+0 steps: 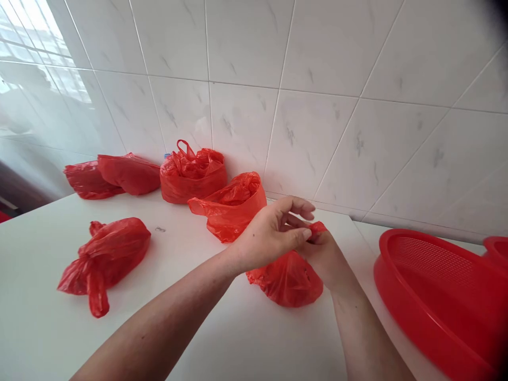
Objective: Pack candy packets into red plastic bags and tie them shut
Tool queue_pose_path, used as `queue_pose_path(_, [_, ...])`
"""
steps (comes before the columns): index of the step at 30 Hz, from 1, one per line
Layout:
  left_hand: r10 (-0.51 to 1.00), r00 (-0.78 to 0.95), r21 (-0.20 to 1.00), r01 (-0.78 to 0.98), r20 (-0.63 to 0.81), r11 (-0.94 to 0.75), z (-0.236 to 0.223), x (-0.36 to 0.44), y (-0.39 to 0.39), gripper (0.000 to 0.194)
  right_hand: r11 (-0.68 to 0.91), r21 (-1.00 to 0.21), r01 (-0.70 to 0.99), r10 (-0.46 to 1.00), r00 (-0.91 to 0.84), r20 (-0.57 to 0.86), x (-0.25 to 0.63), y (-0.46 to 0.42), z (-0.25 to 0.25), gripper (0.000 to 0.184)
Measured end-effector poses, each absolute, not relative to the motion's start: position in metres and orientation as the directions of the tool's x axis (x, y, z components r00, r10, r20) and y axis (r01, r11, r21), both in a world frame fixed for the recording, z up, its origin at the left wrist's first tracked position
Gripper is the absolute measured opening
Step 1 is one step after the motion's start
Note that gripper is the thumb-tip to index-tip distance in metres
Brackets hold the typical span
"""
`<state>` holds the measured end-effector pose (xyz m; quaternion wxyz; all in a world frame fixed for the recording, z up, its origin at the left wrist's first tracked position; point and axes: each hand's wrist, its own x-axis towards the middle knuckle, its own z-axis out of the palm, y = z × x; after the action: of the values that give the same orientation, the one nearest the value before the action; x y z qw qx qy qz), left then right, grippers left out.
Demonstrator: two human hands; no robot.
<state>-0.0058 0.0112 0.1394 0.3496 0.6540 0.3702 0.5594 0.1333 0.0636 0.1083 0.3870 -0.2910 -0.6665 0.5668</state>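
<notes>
A full red plastic bag (291, 280) rests on the white table below my hands, bulging at the bottom. My right hand (323, 254) is closed on its gathered top, and a bit of red plastic sticks up at the fingers. Crossing over it from the left, my left hand (273, 227) has its thumb and a lower finger pinched at the same plastic, while its upper fingers curve loosely. The exact grip between the hands is partly hidden. Just behind my left hand stands an open-topped red bag (238, 209).
A knotted red bag (115, 251) lies at the left. By the tiled wall (246, 116) are another open red bag (192, 180) and flat red bags (129, 174). A red plastic basket (420, 301) stands at the right, with a second red rim (496, 246) behind it.
</notes>
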Motion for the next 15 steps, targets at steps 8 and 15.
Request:
queue_pose_path(8, [0.788, 0.13, 0.566, 0.627, 0.602, -0.535, 0.098, -0.012, 0.028, 0.024, 0.058, -0.993, -0.106, 0.88, -0.465, 0.101, 0.138, 0.081, 0.093, 0.024])
queue_pose_path(15, [0.865, -0.095, 0.792, 0.461, 0.492, -0.4, 0.086, -0.016, 0.042, 0.01, 0.176, -0.984, 0.017, 0.742, -0.659, 0.121, 0.16, 0.084, 0.099, 0.047])
